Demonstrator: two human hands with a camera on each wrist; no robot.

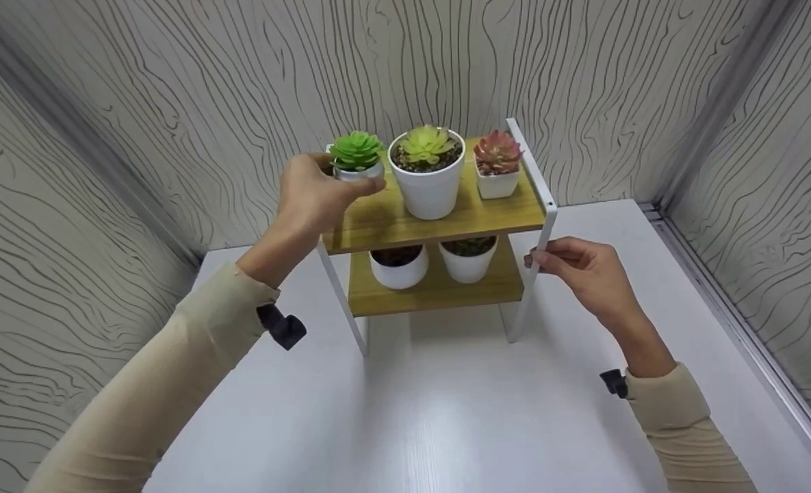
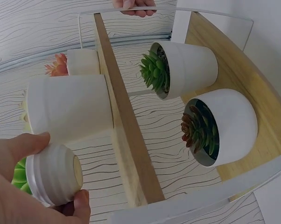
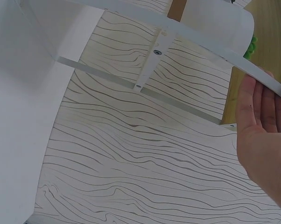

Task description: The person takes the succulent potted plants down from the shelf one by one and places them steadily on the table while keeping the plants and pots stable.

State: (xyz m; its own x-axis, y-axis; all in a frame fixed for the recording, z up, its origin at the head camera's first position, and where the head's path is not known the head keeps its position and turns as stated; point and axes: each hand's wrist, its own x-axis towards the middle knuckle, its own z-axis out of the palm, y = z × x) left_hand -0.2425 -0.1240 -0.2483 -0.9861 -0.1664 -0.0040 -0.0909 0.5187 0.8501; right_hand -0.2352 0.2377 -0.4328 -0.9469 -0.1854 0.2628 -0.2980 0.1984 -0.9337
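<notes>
Wood-grain-patterned walls surround a two-tier wooden shelf whose white metal frame the right fingers pinch, while left fingers clamp a small round white pot of green succulent above its top-left edge, where a loose grip could drop it.

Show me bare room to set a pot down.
Bare: the upper board, front-left, beside the large pot; the tabletop between the sleeves, before the shelf. Crowded: the board's middle and right, bearing two pots; the left hand holds another pot.
</notes>
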